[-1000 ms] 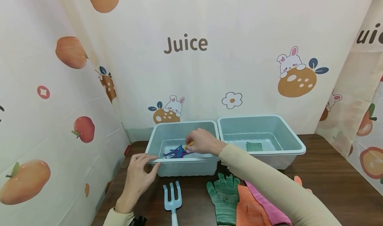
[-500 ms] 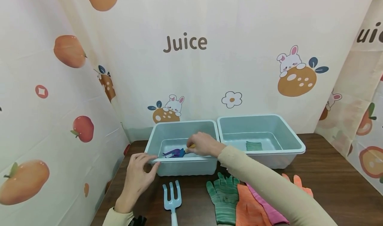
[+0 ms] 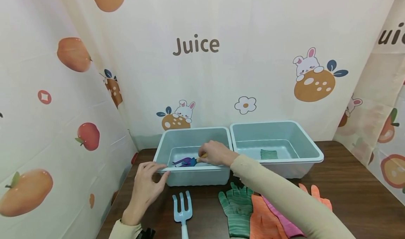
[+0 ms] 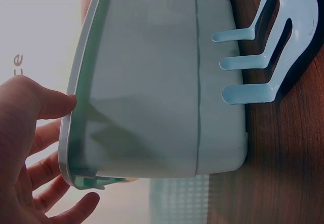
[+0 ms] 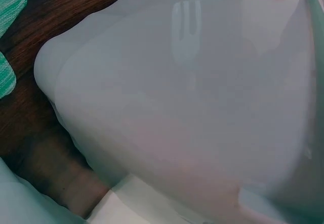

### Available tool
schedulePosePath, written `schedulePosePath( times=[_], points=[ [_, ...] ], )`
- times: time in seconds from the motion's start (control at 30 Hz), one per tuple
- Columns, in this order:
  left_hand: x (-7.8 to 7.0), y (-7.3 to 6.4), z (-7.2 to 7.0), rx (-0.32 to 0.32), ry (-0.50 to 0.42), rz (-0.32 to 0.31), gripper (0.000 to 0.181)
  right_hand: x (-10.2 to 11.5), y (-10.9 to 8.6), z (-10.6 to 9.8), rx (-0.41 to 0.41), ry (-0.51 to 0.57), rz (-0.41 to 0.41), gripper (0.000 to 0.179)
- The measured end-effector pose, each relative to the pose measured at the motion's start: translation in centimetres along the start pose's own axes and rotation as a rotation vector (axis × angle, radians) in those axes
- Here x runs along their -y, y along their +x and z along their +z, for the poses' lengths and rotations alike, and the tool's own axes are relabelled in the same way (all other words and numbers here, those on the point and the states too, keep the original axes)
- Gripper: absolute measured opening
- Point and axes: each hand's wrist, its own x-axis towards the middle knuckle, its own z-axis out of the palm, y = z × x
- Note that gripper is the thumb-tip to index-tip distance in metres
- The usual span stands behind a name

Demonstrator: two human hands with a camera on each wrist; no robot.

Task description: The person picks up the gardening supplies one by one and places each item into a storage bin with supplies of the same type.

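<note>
In the head view, my right hand (image 3: 215, 152) is inside the left light-blue plastic bin (image 3: 197, 177). It pinches the yellow handle of a small hand tool with a blue-purple pronged head (image 3: 186, 162). The tool lies low in the bin, prongs to the left, its far handle end hidden by the hand. My left hand (image 3: 147, 186) holds the bin's front left corner. In the left wrist view, the thumb is on the outside of the bin rim (image 4: 76, 67) and the fingers are beyond it. The right wrist view is mostly filled by the pale bin wall (image 5: 167, 97).
A second light-blue bin (image 3: 303, 137) stands close on the right, with a folded green knit piece (image 3: 269, 155) inside. In front lie a light-blue garden fork (image 3: 182, 211), a green glove (image 3: 238, 211), an orange glove (image 3: 265, 219) and something pink (image 3: 281, 214), partly under the right forearm.
The right hand has shifted slightly right and down, and the tool has turned so its prongs show narrower and flatter. In the last half second almost nothing moved. The left hand stays.
</note>
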Motion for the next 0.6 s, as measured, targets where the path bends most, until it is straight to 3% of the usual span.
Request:
schedulePosePath(
  times=[0.27, 0.6],
  points=[
    [0.0, 0.0, 0.1, -0.002, 0.000, 0.009, 0.020, -0.3, 0.0, -0.1, 0.013, -0.019, 0.030, 0.015],
    [0.0, 0.1, 0.0, -0.008, -0.004, 0.009, 0.020, -0.1, -0.3, -1.7, 0.003, 0.011, 0.036, 0.017]
  ],
)
